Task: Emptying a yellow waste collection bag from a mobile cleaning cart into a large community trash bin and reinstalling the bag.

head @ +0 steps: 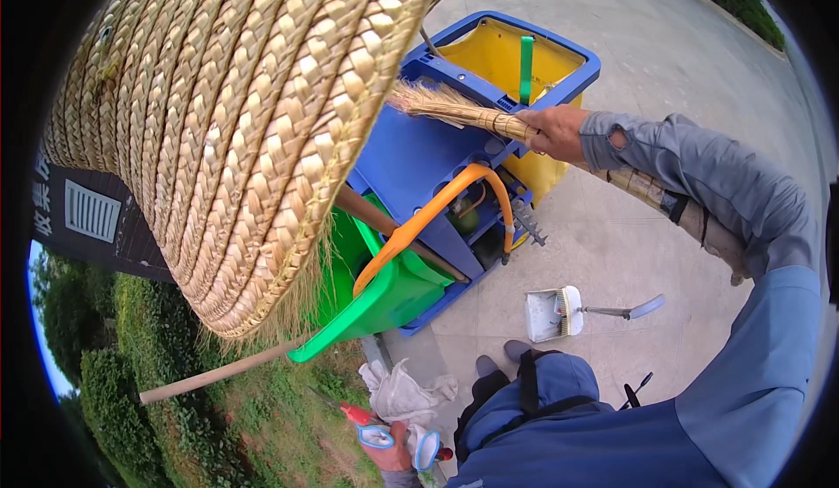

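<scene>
My right hand [556, 133] is closed around a straw broom [488, 118] where the bristles meet the handle. The bristles lie over a blue cleaning cart [419, 150]; the long handle passes under my forearm. At the bottom, my left hand [388, 452] holds pale work gloves with blue cuffs [427, 449] and a red-handled tool [356, 414] with a narrow blade, its kind unclear. A crumpled whitish cloth [406, 393] lies against them. A woven straw hat brim [262, 127] hides much of the upper left.
The cart bears a yellow bin [495, 55], a green bin [373, 304], an orange curved handle [426, 216] and a wooden pole [223, 370]. A white dustpan [541, 324] with a small brush [569, 311] lies on the paving. Grass and hedges [151, 344] border the left.
</scene>
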Demonstrator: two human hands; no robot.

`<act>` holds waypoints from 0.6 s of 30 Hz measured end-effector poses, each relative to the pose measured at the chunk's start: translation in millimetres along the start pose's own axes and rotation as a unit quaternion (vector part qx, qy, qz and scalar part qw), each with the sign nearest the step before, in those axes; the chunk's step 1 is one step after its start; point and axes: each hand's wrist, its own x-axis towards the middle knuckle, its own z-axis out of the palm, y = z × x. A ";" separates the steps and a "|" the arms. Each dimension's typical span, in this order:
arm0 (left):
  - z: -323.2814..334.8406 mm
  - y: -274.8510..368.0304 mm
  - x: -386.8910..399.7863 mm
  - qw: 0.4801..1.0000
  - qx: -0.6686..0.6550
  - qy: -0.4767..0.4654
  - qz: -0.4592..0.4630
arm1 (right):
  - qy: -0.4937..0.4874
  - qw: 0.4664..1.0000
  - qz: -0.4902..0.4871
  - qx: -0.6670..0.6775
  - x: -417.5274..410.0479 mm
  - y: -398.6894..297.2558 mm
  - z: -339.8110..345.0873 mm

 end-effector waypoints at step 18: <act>-14.5 -4.7 2.1 0.999 0.040 -0.003 0.016 | 0.174 0.912 -0.108 0.354 48.9 -36.2 72.0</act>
